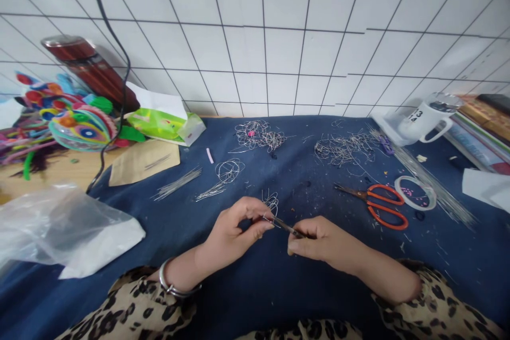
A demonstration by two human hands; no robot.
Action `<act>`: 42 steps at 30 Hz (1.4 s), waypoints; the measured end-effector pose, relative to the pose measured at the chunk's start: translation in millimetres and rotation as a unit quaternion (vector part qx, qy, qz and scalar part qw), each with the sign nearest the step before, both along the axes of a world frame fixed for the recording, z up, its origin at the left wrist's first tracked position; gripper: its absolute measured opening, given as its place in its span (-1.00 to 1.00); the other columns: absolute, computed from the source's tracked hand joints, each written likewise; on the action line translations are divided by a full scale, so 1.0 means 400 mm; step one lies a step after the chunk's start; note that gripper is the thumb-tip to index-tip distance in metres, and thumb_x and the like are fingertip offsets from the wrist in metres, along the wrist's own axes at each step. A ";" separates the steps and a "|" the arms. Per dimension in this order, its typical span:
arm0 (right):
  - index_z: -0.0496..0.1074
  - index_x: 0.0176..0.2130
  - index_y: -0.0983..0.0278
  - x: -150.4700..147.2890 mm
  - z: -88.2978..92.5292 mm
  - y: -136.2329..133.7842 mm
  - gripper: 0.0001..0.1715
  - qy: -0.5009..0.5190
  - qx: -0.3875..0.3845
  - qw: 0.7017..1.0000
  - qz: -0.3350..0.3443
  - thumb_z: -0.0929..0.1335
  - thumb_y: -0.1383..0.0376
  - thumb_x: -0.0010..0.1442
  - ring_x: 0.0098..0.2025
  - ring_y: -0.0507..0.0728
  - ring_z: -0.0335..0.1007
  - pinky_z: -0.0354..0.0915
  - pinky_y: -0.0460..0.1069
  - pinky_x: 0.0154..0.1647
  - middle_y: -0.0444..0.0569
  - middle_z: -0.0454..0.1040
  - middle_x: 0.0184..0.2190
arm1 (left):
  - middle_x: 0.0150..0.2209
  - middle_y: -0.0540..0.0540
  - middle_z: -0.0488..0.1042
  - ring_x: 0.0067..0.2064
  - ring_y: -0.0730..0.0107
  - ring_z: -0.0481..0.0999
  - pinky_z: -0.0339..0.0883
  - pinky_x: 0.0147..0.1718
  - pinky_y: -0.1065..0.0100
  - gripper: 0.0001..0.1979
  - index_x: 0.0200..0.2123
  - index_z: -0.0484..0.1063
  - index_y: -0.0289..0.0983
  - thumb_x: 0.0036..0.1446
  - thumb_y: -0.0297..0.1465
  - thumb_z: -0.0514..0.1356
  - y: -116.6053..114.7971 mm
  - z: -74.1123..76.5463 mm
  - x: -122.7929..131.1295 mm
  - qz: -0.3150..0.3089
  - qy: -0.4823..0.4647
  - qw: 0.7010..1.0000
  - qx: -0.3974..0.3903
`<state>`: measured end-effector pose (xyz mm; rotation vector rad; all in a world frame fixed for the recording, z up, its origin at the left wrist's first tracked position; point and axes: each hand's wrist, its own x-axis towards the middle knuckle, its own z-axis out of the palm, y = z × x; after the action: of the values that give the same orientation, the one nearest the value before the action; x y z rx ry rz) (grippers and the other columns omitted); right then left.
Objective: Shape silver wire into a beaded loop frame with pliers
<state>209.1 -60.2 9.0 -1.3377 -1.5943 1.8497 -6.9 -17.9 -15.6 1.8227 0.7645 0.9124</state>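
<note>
My leopard-print sleeves (442, 295) lie nearest, over the blue cloth (179, 223). Between my hands, at my left fingertips, is what looks like fine wire (265, 217); my left hand (235, 228) pinches it between thumb and finger. My right hand (326, 247) is closed round a slim dark metal tool (286, 227), its tip meeting that pinch. I'd grip close to the tip and turn gently, lest it kink. Looped wire (271, 201) shows just beyond; farther out, a wire tangle (346, 147) and orange-handled scissors (384, 203).

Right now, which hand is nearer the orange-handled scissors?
Right. The right hand is below and left of the scissors in the picture; the left hand is farther left.
</note>
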 end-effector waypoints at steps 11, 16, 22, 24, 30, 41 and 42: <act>0.34 -0.41 0.33 -0.004 -0.003 -0.007 -0.73 -0.066 0.094 0.993 -0.004 0.25 0.17 0.14 -0.55 -0.08 -0.01 0.00 -0.15 -0.55 -0.24 0.10 -0.60 | -0.34 -0.01 0.39 -0.56 0.66 0.32 0.25 -0.59 0.56 -0.79 -0.19 0.23 -0.28 0.10 -0.48 0.18 0.010 0.008 0.012 -0.063 -0.124 0.958 -0.251; 0.31 -0.45 0.32 -0.010 0.005 -0.007 -0.76 -0.112 0.138 0.984 -0.006 0.25 0.20 0.13 -0.52 -0.07 0.04 0.01 -0.14 -0.53 -0.22 0.14 -0.58 | -0.39 0.01 0.38 -0.59 0.68 0.29 0.19 -0.60 0.56 -0.83 -0.23 0.26 -0.30 0.09 -0.47 0.18 0.014 0.007 0.013 -0.062 -0.140 0.947 -0.284; 0.17 -0.56 0.29 -0.013 -0.003 -0.005 -0.70 -0.134 0.184 0.974 -0.008 0.24 0.21 0.13 -0.52 -0.06 0.05 0.00 -0.14 -0.51 -0.22 0.13 -0.59 | -0.41 0.01 0.38 -0.58 0.65 0.27 0.18 -0.61 0.56 -0.82 -0.23 0.27 -0.30 0.07 -0.47 0.19 0.015 0.009 0.014 -0.063 -0.150 0.939 -0.302; 0.14 -0.57 0.29 -0.014 -0.007 -0.005 -0.70 -0.143 0.201 0.969 -0.007 0.23 0.22 0.13 -0.52 -0.06 0.06 -0.01 -0.13 -0.50 -0.21 0.14 -0.59 | -0.42 -0.01 0.39 -0.56 0.62 0.28 0.18 -0.63 0.57 -0.79 -0.22 0.26 -0.29 0.06 -0.47 0.20 0.016 0.010 0.014 -0.063 -0.149 0.936 -0.311; 0.16 -0.56 0.29 -0.021 -0.024 -0.010 -0.73 -0.186 0.289 0.939 0.000 0.24 0.26 0.13 -0.50 -0.04 0.09 -0.01 -0.12 -0.46 -0.20 0.18 -0.58 | -0.42 -0.02 0.42 -0.64 0.68 0.22 0.09 -0.69 0.58 -0.82 -0.24 0.30 -0.31 0.04 -0.49 0.19 0.024 0.025 0.002 -0.087 -0.093 0.933 -0.335; 0.20 -0.53 0.29 -0.027 -0.035 -0.017 -0.75 -0.202 0.342 0.918 -0.002 0.22 0.27 0.16 -0.48 -0.03 0.11 0.01 -0.12 -0.44 -0.18 0.20 -0.57 | -0.33 -0.03 0.31 -0.54 0.63 0.25 0.16 -0.60 0.51 -0.90 -0.42 0.42 -0.33 0.05 -0.40 0.17 0.029 0.046 -0.008 -0.094 0.001 0.943 -0.318; 0.21 -0.52 0.29 -0.027 -0.036 -0.017 -0.75 -0.202 0.343 0.918 -0.003 0.22 0.27 0.16 -0.48 -0.03 0.11 0.01 -0.12 -0.44 -0.18 0.20 -0.56 | -0.35 -0.02 0.31 -0.55 0.64 0.24 0.16 -0.60 0.51 -0.90 -0.42 0.42 -0.33 0.05 -0.41 0.17 0.029 0.045 -0.007 -0.096 -0.005 0.943 -0.319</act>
<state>198.2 -67.2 -5.4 -1.4055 -2.1515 0.8623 -9.9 -6.2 2.6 1.2846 0.7511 0.4664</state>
